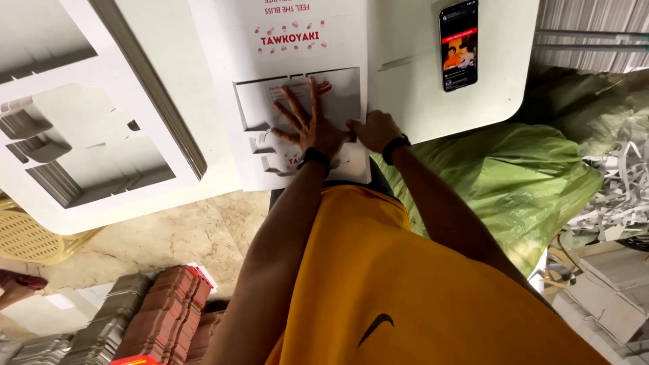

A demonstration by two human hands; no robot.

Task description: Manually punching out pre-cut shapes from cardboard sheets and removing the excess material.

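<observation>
My left hand (307,118) lies flat with fingers spread on a die-cut piece inside a white printed cardboard sheet (223,61) on the table. My right hand (374,130) sits just to its right with fingers curled at the sheet's right edge, gripping or pressing that edge. Both wrists wear a black band. The sheet has red print and cut-out box shapes partly pushed out around my left hand.
A smartphone (459,44) with a lit screen lies on the white table (419,88) at the upper right. A stack of punched-out sheets (94,135) sits at the left. A green bag (520,182) and paper scraps (622,196) lie right; bundled stacks (162,318) on the floor.
</observation>
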